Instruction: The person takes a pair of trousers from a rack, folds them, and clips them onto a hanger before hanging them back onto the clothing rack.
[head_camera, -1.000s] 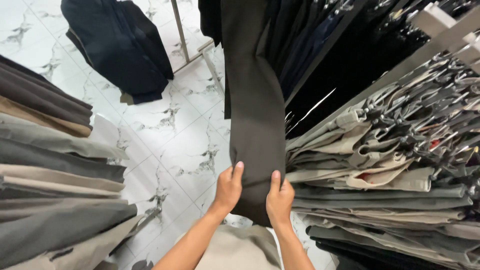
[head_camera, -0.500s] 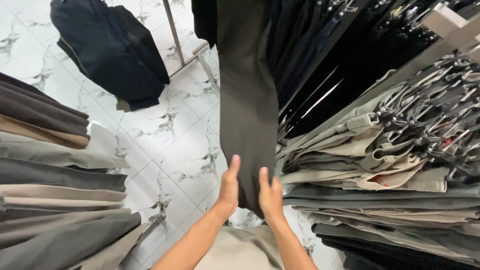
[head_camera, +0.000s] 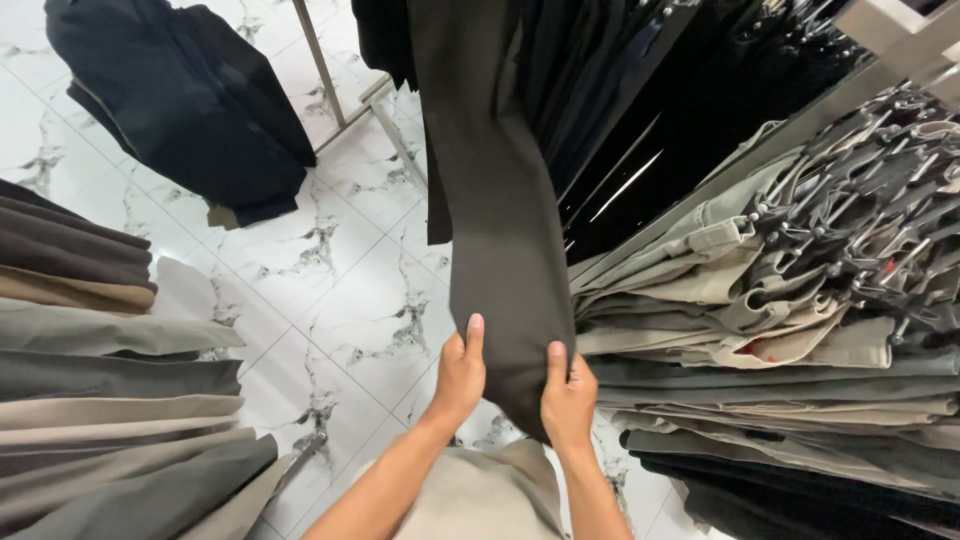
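Note:
A long dark olive-grey trouser leg (head_camera: 495, 200) hangs down the middle of the head view from a rack above. My left hand (head_camera: 461, 375) grips its lower left edge, fingers pointing up along the cloth. My right hand (head_camera: 566, 392) holds the lower right edge, thumb over the front. The hem hangs between my two hands, just above a beige cloth (head_camera: 480, 495) that lies across my forearms near the bottom edge.
On the right, a rack of beige, khaki and grey trousers on clip hangers (head_camera: 800, 300) crowds close. Black garments (head_camera: 660, 90) hang behind. Folded grey and tan trousers (head_camera: 90, 400) fill the left. A dark garment (head_camera: 190, 100) hangs over the white marble floor (head_camera: 330, 270).
My hands have drawn slightly closer together on the trouser leg's lower end, and the view has shifted a little. The leg still hangs between them.

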